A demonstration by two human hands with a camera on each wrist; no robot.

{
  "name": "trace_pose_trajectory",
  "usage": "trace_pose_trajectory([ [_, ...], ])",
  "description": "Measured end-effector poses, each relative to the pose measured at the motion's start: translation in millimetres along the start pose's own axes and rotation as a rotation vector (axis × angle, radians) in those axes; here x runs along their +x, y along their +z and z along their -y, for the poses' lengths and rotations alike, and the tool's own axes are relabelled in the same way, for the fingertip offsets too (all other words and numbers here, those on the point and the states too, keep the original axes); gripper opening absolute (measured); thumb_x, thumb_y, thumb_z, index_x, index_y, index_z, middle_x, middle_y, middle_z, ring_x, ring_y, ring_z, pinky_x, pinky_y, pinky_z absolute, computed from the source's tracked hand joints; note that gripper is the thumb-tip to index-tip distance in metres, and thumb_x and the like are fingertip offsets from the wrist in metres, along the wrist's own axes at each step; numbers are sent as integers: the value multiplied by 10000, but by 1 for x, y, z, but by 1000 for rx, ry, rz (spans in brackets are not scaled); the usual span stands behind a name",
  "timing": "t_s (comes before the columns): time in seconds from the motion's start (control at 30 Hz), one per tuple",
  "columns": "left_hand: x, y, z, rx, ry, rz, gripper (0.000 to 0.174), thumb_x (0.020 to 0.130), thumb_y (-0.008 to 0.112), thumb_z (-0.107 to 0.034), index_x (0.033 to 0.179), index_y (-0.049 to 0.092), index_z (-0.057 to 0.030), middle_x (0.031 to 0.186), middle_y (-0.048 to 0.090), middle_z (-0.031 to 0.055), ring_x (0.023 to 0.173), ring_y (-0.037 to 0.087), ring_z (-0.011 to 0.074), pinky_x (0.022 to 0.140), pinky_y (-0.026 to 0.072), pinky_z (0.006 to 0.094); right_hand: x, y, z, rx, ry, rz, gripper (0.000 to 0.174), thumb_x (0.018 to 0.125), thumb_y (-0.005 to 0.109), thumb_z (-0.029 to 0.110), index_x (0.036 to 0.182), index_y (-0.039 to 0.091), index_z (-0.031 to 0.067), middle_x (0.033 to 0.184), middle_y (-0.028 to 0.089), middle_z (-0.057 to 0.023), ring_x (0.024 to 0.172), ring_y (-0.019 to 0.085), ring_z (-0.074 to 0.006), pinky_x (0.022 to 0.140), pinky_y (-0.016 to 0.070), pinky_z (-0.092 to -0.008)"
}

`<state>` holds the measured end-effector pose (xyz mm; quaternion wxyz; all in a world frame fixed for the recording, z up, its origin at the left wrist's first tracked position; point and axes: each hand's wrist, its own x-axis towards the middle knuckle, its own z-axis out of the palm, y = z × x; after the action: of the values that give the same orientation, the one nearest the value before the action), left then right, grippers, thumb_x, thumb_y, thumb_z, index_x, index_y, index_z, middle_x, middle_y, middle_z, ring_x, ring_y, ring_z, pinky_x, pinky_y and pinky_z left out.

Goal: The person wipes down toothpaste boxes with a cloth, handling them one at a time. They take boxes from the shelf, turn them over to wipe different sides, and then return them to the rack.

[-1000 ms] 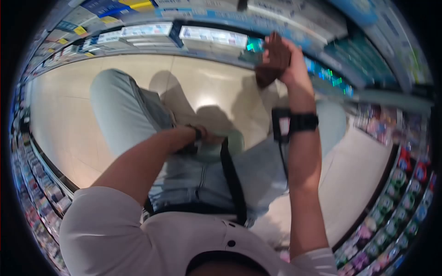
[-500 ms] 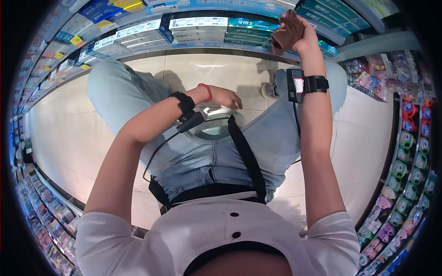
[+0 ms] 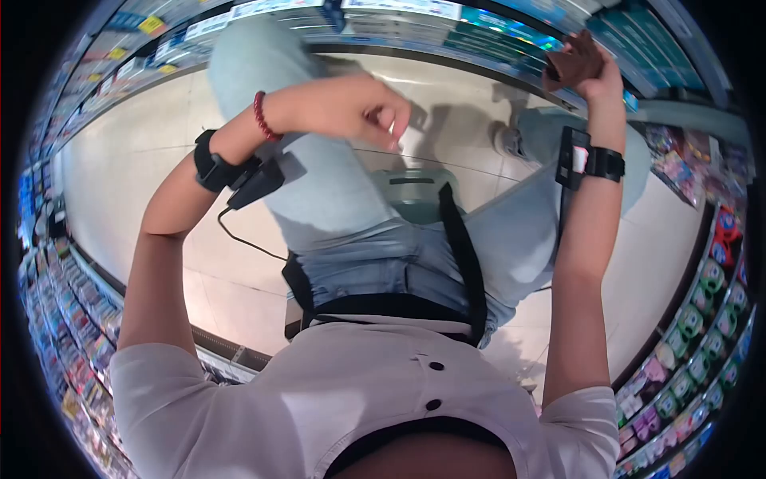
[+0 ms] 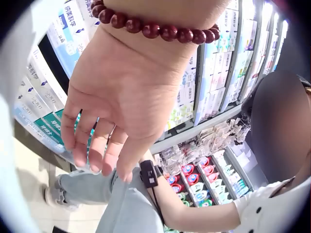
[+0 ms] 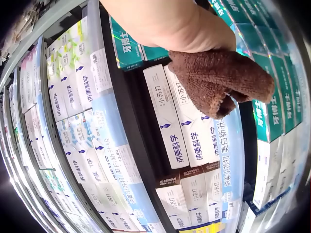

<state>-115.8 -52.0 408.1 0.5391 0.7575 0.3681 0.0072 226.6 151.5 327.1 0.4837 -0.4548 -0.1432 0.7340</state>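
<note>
While right hand (image 3: 594, 76) grips brown cloth (image 5: 218, 82) (by toothpaste boxes (image 5: 175, 126)), left hand (image 4: 116, 97) hovers slack.

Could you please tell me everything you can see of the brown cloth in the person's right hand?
The brown cloth is a dark brown, nubby rag that looks like terry, bunched into a thick wad rather than spread flat. The right hand grips it from above with its fingers curled round it, and a folded end sticks out beyond them. It is held over the faces of the white toothpaste boxes on the shelf; whether it actually presses on them cannot be told. No print or label shows on it.
</note>
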Motion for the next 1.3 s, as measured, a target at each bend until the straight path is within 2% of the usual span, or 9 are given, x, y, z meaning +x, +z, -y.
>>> trace_pose_trajectory([
  [0.2,-45,-5,-6,10,-53,-45,165,829,645,-165,911,615,-25,698,565,33,656,546,128,625,435,255,23,11,-5,167,273,303,374,865,394,184,1117,507,-69,1057,572,-196,872,543,-333,823,460,-473],
  [0.3,-32,-36,-17,7,-4,-281,165,850,618,-177,922,611,-28,724,582,24,666,546,116,639,435,245,17,27,-13,221,389,555,450,848,326,222,1119,514,-84,1105,560,-231,953,540,-363,855,447,-505],
  [0.47,27,-84,-25,17,196,-867,167,868,576,-173,895,609,-12,737,599,22,691,548,99,632,423,242,-36,72,-21,153,348,457,574,832,310,305,1293,398,-26,1318,415,-276,1203,412,-461,997,330,-602],
  [0.67,67,-144,-4,539,347,-1373,155,799,575,-78,937,587,-9,892,608,113,820,583,276,702,465,363,-34,120,-21,-254,648,600,619,797,351,353,1312,356,10,1301,412,-319,1138,453,-508,957,372,-593],
  [0.83,53,-157,12,926,440,-1311,212,745,580,-47,957,595,-40,977,617,99,918,581,283,792,474,386,-14,148,-63,-435,703,647,608,810,340,367,1302,352,9,1214,472,-354,1017,543,-493,830,481,-540],
  [0.97,49,-141,41,766,256,-1380,206,753,582,-50,956,598,-18,979,633,92,923,599,247,792,475,351,-23,167,-82,-460,671,772,545,831,333,376,1184,454,-22,1077,595,-248,919,616,-385,767,519,-436],
  [1.07,50,-128,62,-40,-56,-1569,209,825,545,-36,1028,586,-7,960,644,75,915,604,167,787,466,303,-28,168,-81,-372,453,527,437,829,424,312,1112,506,-11,951,624,-183,793,634,-297,729,521,-386],
  [1.13,53,-130,77,-510,-13,-1559,219,841,541,-59,1048,560,9,948,632,74,884,595,145,782,465,286,-20,163,-77,-358,240,436,362,840,515,262,1094,531,5,899,615,-129,770,620,-233,722,510,-353],
  [1.3,57,-120,92,-1465,191,-1351,311,850,542,-103,1123,480,30,1004,584,124,885,590,199,829,492,290,-4,164,-55,-874,-906,321,590,744,757,276,1163,477,-32,1086,563,-154,1026,533,-231,935,376,-317],
])
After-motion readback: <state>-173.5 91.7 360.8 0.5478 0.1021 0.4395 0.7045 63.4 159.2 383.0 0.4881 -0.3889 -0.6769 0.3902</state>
